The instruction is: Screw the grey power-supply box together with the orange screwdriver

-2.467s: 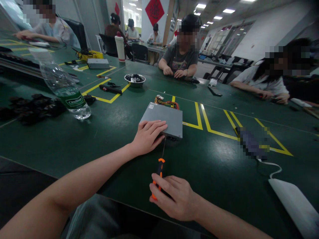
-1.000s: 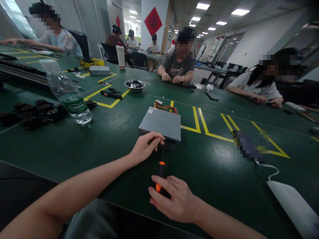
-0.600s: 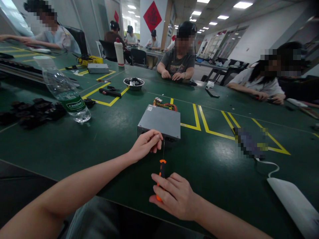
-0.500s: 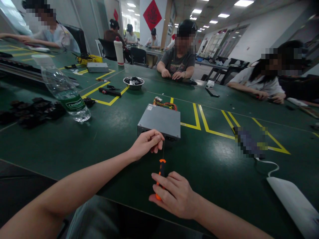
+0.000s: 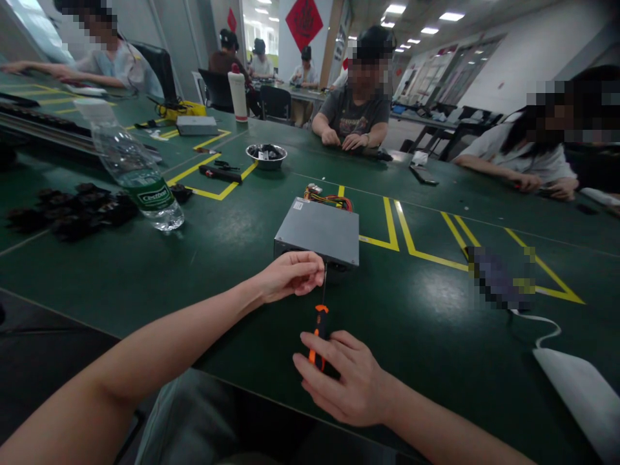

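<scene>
A grey metal box (image 5: 320,226) lies flat on the green table (image 5: 232,239), with a bundle of coloured wires (image 5: 334,199) behind it. At its near side is my left hand (image 5: 294,276), fingers pinched beside the tip of a screwdriver shaft; whatever lies between the fingertips is too small to tell. The screwdriver (image 5: 320,323) has an orange and black handle and points at the box's near face. My right hand (image 5: 345,378) grips that handle from the right, thumb hidden under the fingers.
A plastic bottle (image 5: 145,181) stands at the left beside black parts (image 5: 72,210). Farther back are a metal bowl (image 5: 266,156) and a black tool (image 5: 220,173). A blurred phone-like object (image 5: 496,278) and a white device (image 5: 581,394) lie right. People sit around the table.
The view has shifted a little, moving the scene slightly right. The screwdriver tip is now nearer the box's near face, and my left fingers sit just left of the shaft.
</scene>
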